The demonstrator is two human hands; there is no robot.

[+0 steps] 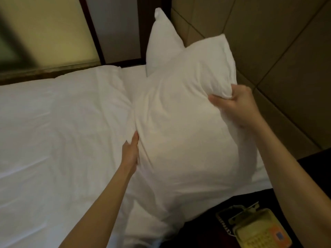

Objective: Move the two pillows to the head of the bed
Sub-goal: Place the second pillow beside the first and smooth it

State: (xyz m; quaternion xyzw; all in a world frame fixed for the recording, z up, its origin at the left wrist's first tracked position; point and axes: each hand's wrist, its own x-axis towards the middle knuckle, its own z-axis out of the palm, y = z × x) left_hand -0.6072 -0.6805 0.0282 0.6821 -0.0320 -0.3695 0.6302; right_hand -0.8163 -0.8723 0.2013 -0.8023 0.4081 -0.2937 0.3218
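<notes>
2 pillows: near pillow (182, 126) gripped by both hands, left (131, 151) and right (236, 104); far pillow (162, 45) upright against headboard (268, 42); 1 bed (53, 131).

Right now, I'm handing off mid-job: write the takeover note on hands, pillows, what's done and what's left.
Left hand: pressed against the near pillow's left edge.
Right hand: gripping that pillow's upper right corner.
Far pillow: standing upright against the padded headboard, looks placed.
Near pillow: held over the white bedding, partly in front of the far one.
Left: set it at the headboard beside the far pillow, then let go.
</notes>
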